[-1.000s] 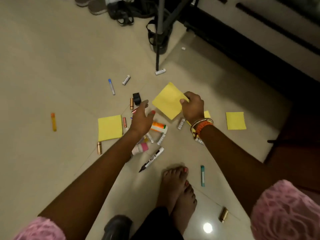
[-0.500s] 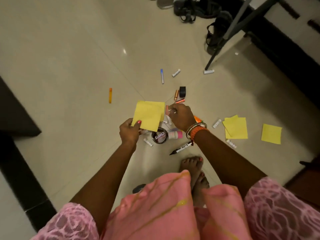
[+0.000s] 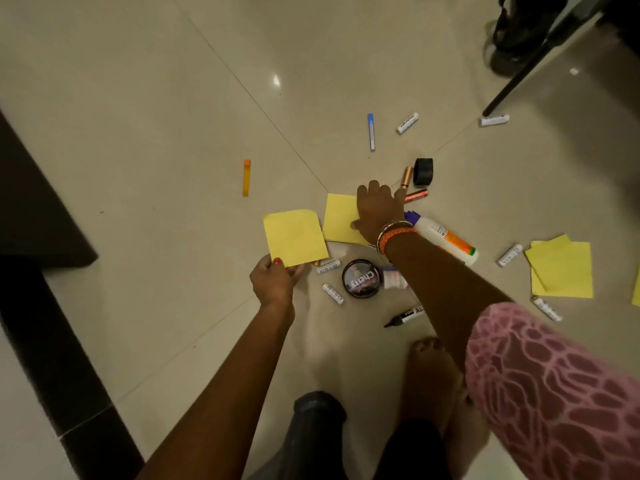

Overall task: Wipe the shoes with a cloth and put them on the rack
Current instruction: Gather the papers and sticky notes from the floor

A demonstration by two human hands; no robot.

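Left hand (image 3: 273,282) pinches the lower corner of a yellow sheet (image 3: 294,237), holding it clear of the floor (image 3: 138,133). Right hand (image 3: 377,209) lies spread, palm down, on a second yellow sheet (image 3: 337,218) flat on the floor; whether the fingers grip its edge cannot be told.

Just beside the right forearm sit a polish tin (image 3: 361,278), a glue bottle (image 3: 446,240) and a marker (image 3: 405,316), with small tubes scattered round them. More yellow sheets (image 3: 561,270) lie near the floor's right edge.

The task's shoes (image 3: 519,29) appear only as dark shapes at the floor's far right corner, well apart from both hands and partly cut off. The right hand is nearer. Their long axis cannot be told. No cloth or rack is identifiable. Judgement: shoe wiping not begun; reaching them calls for a move forward and right.
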